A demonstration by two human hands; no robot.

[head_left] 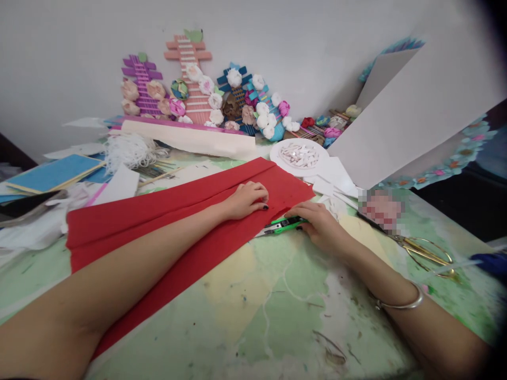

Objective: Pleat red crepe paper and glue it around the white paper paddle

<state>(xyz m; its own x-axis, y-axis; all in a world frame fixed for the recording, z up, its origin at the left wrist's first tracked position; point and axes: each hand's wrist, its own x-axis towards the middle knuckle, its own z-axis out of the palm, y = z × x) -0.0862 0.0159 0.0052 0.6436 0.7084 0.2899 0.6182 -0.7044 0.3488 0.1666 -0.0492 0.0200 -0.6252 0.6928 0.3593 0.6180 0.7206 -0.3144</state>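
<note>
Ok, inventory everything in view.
Table: one, green, foreground
Sheet: one, red, across table
Cutter: one, green-black, sheet's near edge
Plate: one, white, beyond sheet
Pieces: many, whitish, on plate
Stick crafts: four-plus, purple, pink, blue, back
Long strip: one, cream, before crafts
String: one bundle, white, left rear
Boards: several, blue, left
Scraps: several, white, far left
Panels: two-plus, white, right rear
Scissors: one, gold, right
Pixelated item: one, pinkish, right
Bracelet: one, silver, lower right
Left hand: one, dark thumbnail, on sheet
Right hand: one, dark thumbnail, holding cutter
</note>
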